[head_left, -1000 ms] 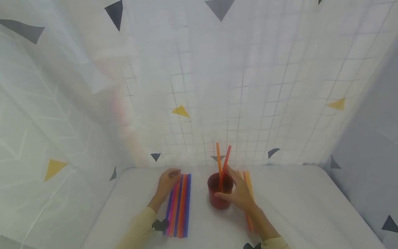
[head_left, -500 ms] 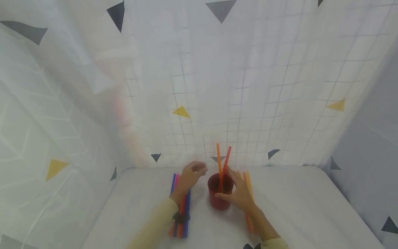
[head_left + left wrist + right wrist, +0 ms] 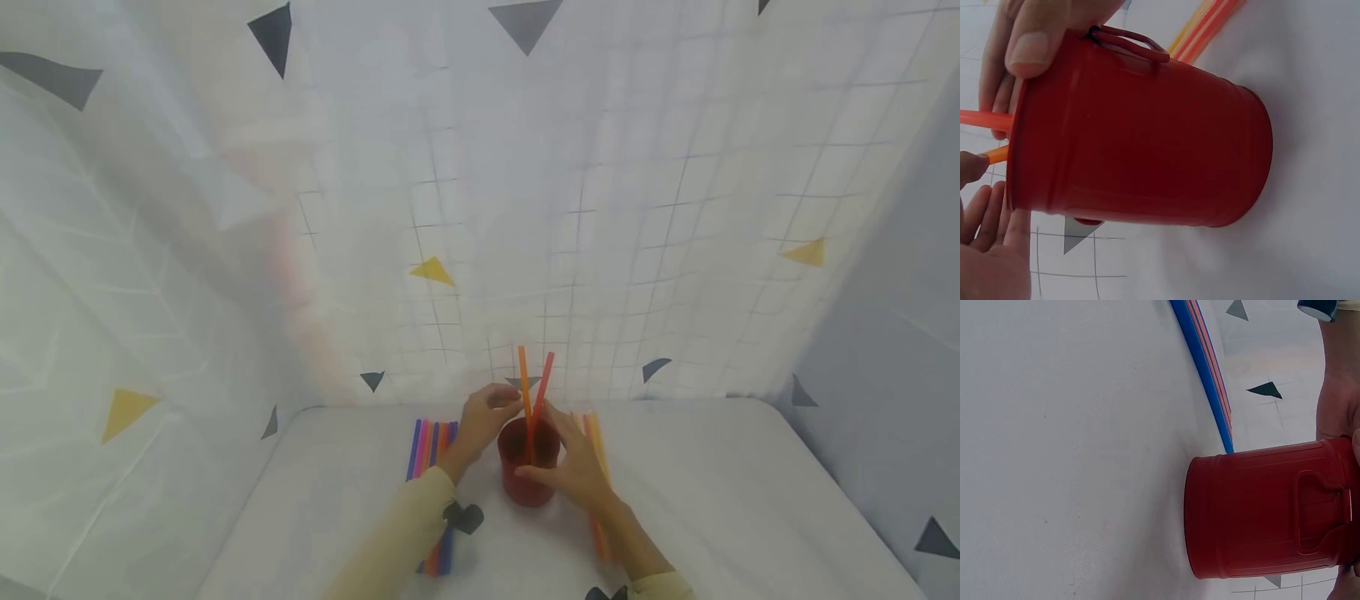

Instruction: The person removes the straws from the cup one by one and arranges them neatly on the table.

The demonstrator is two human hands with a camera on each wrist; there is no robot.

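In the head view a small red metal bucket (image 3: 528, 490) stands upright on the white table, with an orange straw (image 3: 522, 372) and a red straw (image 3: 547, 373) leaning out of it. My right hand (image 3: 574, 468) grips the bucket at its rim from the right, thumb in front and fingers behind. At the rim's left side is my left hand (image 3: 483, 422); in the left wrist view its thumb (image 3: 971, 167) and a hidden finger pinch the orange straw (image 3: 999, 154). A looped side handle (image 3: 1319, 512) shows on the bucket in the right wrist view.
Several blue, pink and orange straws (image 3: 437, 550) lie side by side left of the bucket, partly under my left forearm. Yellow and red straws (image 3: 597, 437) lie to the right, partly behind my right hand. A patterned white curtain (image 3: 480, 208) hangs behind the table.
My left hand has moved right, from the left row of straws to the bucket, and now pinches the orange straw. The right hand and bucket have stayed in place.
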